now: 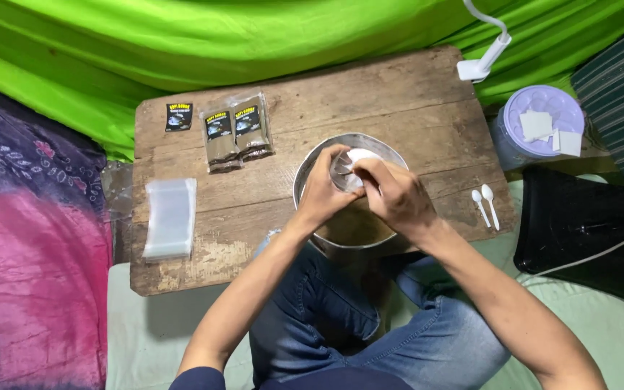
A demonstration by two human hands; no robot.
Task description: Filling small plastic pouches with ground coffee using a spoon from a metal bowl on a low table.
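A bright green cloth (182, 43) draped the back of the space, and a purple-and-pink patterned fabric (30, 238) lay along the left. In front of the seated person stood a low, worn wooden board table (399, 94). To its right rested a black flat case (579, 224) with a white cable over it, and beyond that a lilac-lidded tub (536, 126) bearing small white squares.

On the table's near edge sat a round metal bowl (326, 155) holding brown powder. Over it, the left hand (323, 191) was closed around a small clear plastic pouch (344, 171), while the right hand (397, 195) pinched a white spoon (364, 154) at the pouch's mouth.

A stack of empty clear pouches (170, 218) lay at the left edge, filled dark packets (236, 132) further back, a small black label (179, 116) beside them, and two white plastic spoons (485, 205) at the right.
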